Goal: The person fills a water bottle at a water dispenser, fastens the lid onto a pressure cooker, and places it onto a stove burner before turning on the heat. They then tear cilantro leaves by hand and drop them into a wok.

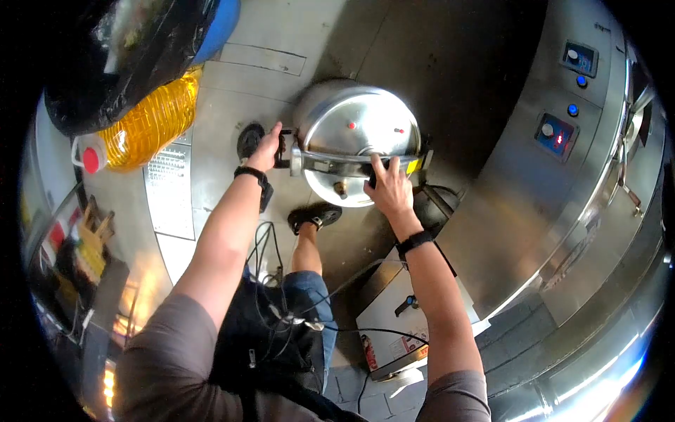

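Grey kitchen floor [323, 32], steel equipment around, view from above. Steel cooker [351, 133] sits on the floor, straight ahead of the person and between the two hands; using it as reference.

Right hand [395, 188]: on top of the cooker, fingers bent over the black knob [371, 181] at the middle of the clamp bar [330, 164]. Thumb one side, fingers the other, so it reads as a narrow hold. Left hand [267, 150]: at the cooker's left edge, against the black side handle [283, 146]. Thumb up, other fingers hidden, can't tell if it's closed.

Key relation: bar runs left to right across the lid, roughly hand to hand. Right is nearer lid centre, left is out past the rim. Lid looks seated on the pot.

Near side of cooker: black shoe [316, 216], then cables [271, 281] towards the body. Right of cooker: round steel vessel [429, 211] just beside it, then steel counter [485, 232] with control panels [557, 136]. Left of cooker: yellow oil bottle [155, 121], well apart, black bag [119, 70] up against it.
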A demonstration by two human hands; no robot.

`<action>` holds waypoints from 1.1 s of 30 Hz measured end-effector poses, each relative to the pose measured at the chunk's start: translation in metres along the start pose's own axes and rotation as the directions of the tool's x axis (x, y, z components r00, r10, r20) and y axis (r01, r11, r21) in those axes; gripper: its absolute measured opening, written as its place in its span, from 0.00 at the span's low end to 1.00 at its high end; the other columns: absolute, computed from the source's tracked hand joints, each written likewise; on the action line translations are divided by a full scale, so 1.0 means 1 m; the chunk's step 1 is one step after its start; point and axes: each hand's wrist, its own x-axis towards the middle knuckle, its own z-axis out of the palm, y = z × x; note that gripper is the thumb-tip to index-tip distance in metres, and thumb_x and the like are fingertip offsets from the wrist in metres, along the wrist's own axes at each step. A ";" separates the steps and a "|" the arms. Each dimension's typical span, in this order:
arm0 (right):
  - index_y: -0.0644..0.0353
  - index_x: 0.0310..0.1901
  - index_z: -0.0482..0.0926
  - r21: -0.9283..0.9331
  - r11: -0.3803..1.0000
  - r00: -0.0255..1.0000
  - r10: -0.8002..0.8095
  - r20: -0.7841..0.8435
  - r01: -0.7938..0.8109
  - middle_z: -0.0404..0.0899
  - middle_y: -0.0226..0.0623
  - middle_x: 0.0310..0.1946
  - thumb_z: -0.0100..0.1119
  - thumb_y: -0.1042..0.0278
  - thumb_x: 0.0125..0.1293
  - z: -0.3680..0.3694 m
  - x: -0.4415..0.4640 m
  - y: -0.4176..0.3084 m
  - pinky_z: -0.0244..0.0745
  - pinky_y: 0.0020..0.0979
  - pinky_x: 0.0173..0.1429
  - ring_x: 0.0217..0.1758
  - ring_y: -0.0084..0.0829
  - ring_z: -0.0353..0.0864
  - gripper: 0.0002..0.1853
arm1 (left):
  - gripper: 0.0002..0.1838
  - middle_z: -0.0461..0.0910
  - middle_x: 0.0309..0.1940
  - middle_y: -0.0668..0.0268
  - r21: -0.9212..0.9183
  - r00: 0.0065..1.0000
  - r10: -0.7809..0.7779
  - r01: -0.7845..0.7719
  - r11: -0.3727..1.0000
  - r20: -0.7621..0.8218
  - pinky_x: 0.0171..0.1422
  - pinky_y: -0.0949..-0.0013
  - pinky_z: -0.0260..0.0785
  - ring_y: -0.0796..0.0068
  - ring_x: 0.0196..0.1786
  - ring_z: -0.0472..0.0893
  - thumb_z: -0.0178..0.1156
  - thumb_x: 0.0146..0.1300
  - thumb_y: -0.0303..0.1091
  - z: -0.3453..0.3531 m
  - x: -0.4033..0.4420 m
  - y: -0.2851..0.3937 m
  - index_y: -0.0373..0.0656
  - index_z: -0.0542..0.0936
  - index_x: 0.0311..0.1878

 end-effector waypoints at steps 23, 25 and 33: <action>0.57 0.50 0.70 -0.033 0.991 0.975 -0.137 -0.175 0.133 0.72 0.43 0.45 0.77 0.51 0.41 0.026 0.018 0.024 0.76 0.51 0.52 0.49 0.47 0.75 0.36 | 0.23 0.71 0.23 0.67 -0.037 0.999 0.010 -0.011 0.999 -0.031 0.33 0.67 0.66 0.73 0.26 0.72 0.52 0.73 0.55 0.010 -0.010 0.022 0.43 0.73 0.36; 0.66 0.52 0.69 0.458 0.793 0.842 0.516 -0.156 -0.402 0.77 0.53 0.45 0.73 0.45 0.44 0.040 0.017 -0.006 0.78 0.50 0.53 0.48 0.55 0.80 0.40 | 0.24 0.73 0.24 0.67 0.009 0.999 0.025 -0.025 1.000 -0.033 0.35 0.66 0.66 0.73 0.27 0.71 0.52 0.72 0.57 0.019 -0.023 0.025 0.43 0.74 0.35; 0.59 0.69 0.59 0.189 0.967 0.940 0.219 -0.263 -0.173 0.61 0.60 0.66 0.69 0.45 0.56 0.037 -0.005 -0.001 0.76 0.49 0.60 0.55 0.60 0.77 0.45 | 0.26 0.73 0.24 0.67 0.123 0.996 0.040 -0.030 0.992 -0.081 0.41 0.65 0.64 0.71 0.29 0.71 0.51 0.72 0.59 0.022 -0.022 0.023 0.42 0.76 0.34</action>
